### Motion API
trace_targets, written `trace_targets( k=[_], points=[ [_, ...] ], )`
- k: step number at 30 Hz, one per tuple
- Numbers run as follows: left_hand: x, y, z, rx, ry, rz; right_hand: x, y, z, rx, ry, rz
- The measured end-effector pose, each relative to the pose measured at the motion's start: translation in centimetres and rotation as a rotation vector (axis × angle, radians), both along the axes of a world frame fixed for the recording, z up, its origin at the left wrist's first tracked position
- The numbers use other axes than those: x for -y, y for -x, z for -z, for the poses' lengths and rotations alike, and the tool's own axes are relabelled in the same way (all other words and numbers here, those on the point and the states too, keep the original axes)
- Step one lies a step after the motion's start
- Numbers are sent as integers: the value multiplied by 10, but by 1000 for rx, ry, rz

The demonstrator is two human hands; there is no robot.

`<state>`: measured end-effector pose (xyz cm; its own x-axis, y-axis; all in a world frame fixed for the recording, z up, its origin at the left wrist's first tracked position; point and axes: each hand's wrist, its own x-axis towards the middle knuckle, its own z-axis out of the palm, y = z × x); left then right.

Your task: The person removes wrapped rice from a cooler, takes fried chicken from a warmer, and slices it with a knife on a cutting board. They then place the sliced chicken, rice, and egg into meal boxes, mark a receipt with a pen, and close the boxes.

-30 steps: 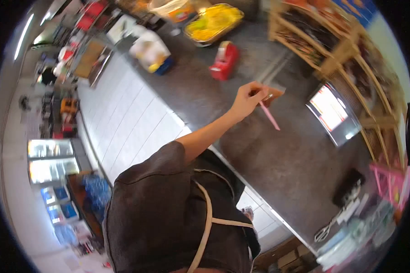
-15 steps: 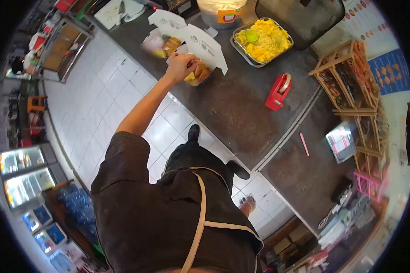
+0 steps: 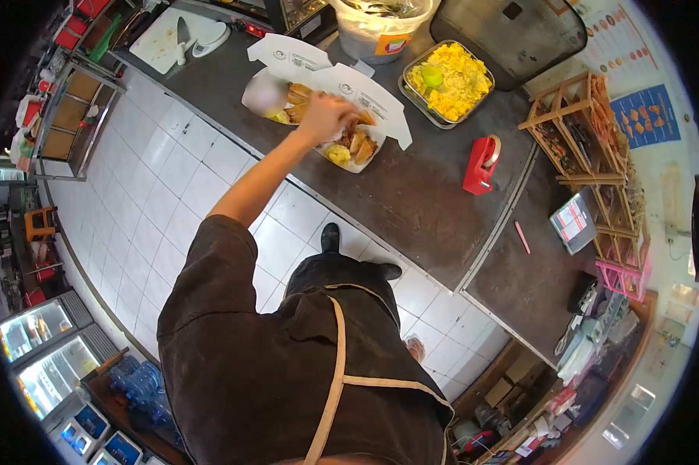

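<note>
A: What are the hands doing over there?

B: Low by the apron [image 3: 365, 415] there's what seems to be the right hand [image 3: 415, 348], mostly hidden, something clear around it; I can't tell whether it holds anything. The left hand [image 3: 326, 118] reaches over the worktop [image 3: 400, 190], fingers bent and partly closed above the open carton [image 3: 365, 163]. Whether they've pinched anything, I can't see.

A: Where's that carton sitting?

B: Near the worktop's front edge, lid [image 3: 384, 110] raised behind it, with browned pieces [image 3: 360, 146] and a yellow lump [image 3: 338, 153] inside.

A: How would it handle?

B: Light, I'd guess, thin card that flexes if squeezed. I'd hold it low by both side walls, not by that lid, which could bend. The pieces look crisp outside, probably greasy; a gentle pinch across the middle should do.

A: Can you read anything?

B: Both that lid and the one on the second carton [image 3: 280, 54] carry dark print, too small for me. Farther off, the red-and-white card [image 3: 573, 221], the tub [image 3: 369, 35] with its orange label, and the blue poster [image 3: 644, 116] of brown foods: no brand I can make out.
</note>
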<state>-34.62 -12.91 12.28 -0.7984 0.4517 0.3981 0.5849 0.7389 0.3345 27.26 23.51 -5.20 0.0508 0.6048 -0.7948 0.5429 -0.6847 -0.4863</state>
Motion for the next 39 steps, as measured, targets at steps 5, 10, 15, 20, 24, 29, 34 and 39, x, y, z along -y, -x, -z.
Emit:
trace_targets(
  k=[5,10,15,20,24,29,34,39],
  points=[
    [-33,-4,26,47,292,-5,-3,16,-3,21,-62,-122],
    [-33,13,21,225,386,-111,-6,51,-32,-85,-161,-283],
    [31,13,-46,539,-139,-282,14,82,-62,-91,-90,-34],
    [110,55,34,344,-253,-592,28,73,-52,-63,-203,-313],
    [88,26,-29,-270,143,-863,24,96,-81,-53,-71,-131],
    [6,-50,-90,319,-897,-215,-14,139,-144,-251,-51,-1],
    [-122,-156,-84,832,-614,520,43,285,-291,-1062,404,-596],
    [-154,-147,-83,631,-505,688,42,307,-294,-1018,376,-795]
  ],
)
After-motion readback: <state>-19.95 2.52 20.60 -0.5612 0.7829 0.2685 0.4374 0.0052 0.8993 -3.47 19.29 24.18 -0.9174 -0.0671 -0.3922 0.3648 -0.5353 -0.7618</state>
